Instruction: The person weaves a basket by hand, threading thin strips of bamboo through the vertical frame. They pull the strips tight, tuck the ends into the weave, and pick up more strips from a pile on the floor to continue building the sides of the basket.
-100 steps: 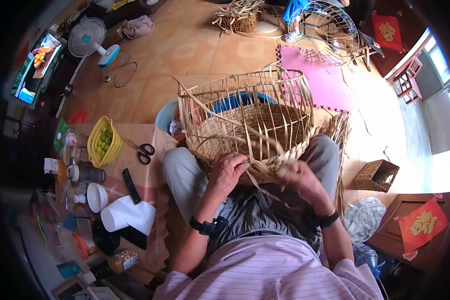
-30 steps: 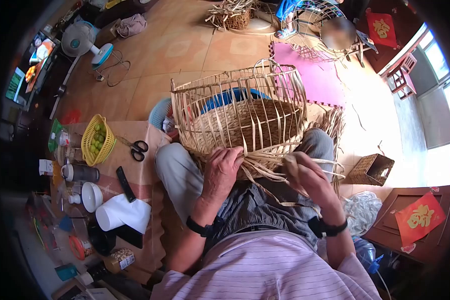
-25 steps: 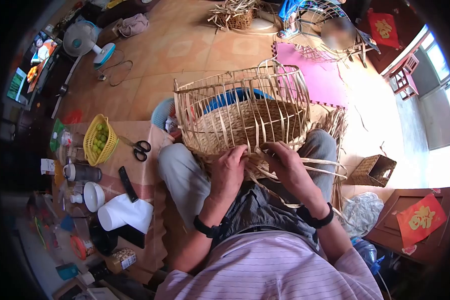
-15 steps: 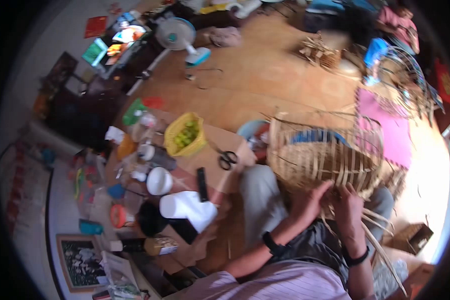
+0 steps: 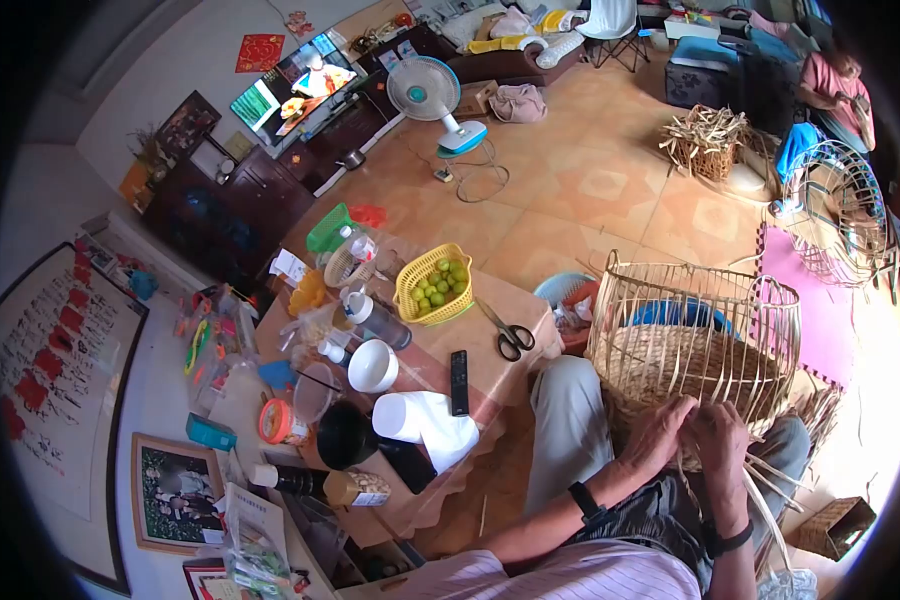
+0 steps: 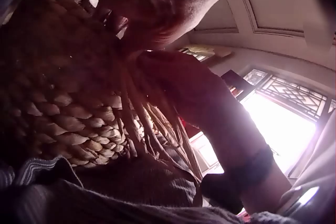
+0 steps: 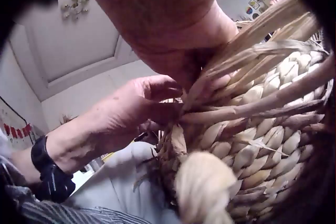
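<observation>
A half-woven basket (image 5: 705, 362), with a dense braided lower wall and open upright stakes, lies on the person's lap. At its near edge the left hand (image 5: 654, 438) pinches the dried plant strips (image 7: 236, 112) where they meet the weave. Close beside it, the right hand (image 5: 720, 440) has its fingers curled round the same bundle, and the two hands' fingertips nearly meet. Several loose strips trail out past the right wrist. In the right wrist view, the braided wall (image 7: 273, 95) shows beside the strips, while the right hand hides its own fingertips.
Left of the lap stands a low table (image 5: 525, 375) with scissors (image 5: 514, 342), a yellow basket (image 5: 407, 296) of green fruit, a remote (image 5: 459, 383) and a white bowl (image 5: 373, 367). A fan (image 5: 425, 90) stands beyond. A small woven box (image 5: 836, 528) sits at the right; another person (image 5: 836, 85) sits far right.
The right hand has come in from the right to join the left hand at the basket's edge. The head view has swung left, shifting everything right and down in the picture.
</observation>
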{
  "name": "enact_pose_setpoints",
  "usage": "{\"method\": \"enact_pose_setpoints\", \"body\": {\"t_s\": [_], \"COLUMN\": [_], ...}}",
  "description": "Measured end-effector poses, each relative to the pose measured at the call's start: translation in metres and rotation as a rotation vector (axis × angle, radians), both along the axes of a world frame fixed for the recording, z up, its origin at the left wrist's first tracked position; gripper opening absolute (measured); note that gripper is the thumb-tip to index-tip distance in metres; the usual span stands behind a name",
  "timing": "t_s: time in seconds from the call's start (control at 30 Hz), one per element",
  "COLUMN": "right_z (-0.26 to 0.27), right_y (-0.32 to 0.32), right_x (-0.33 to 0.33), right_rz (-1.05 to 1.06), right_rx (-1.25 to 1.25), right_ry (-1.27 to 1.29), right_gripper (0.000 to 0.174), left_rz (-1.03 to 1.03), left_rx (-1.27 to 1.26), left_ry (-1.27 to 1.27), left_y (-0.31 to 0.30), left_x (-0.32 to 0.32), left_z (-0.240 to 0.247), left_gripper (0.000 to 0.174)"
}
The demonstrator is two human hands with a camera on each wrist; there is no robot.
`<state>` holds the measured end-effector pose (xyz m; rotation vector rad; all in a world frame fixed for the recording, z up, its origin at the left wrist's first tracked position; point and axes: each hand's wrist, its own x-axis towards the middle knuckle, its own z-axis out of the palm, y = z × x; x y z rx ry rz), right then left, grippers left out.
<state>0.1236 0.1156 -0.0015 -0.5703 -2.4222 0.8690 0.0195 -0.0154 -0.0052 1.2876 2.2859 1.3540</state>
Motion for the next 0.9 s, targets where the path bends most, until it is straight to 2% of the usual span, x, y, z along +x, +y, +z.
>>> {"method": "enact_pose_setpoints", "body": {"t_s": [0.2, 0.3, 0.47, 0.57, 0.77, 0.9], "right_z": [-0.006, 0.011, 0.026, 0.028, 0.027, 0.024], "right_y": [-0.006, -0.008, -0.007, -0.003, 0.017, 0.025], "right_x": [0.007, 0.011, 0.018, 0.024, 0.017, 0.01], "right_rz": [-0.029, 0.022, 0.048, 0.089, 0.216, 0.219], "right_rx": [0.189, 0.236, 0.346, 0.392, 0.448, 0.51], "right_ry": [-0.108, -0.188, -0.216, -0.217, -0.216, -0.175], "right_gripper": [0.023, 0.026, 0.023, 0.021, 0.018, 0.017], "left_rz": [0.005, -0.02, -0.027, -0.086, -0.198, -0.197], "left_rx": [0.106, 0.122, 0.166, 0.163, -0.053, -0.006], "left_ry": [0.039, 0.045, 0.112, 0.277, 0.52, 0.456], "left_y": [-0.005, -0.007, -0.007, -0.012, -0.018, -0.019], "left_x": [-0.003, -0.005, -0.004, -0.008, -0.013, -0.011], "left_z": [-0.022, -0.028, -0.028, -0.032, -0.031, -0.034], "left_gripper": [0.038, 0.035, 0.03, 0.03, 0.032, 0.028]}}
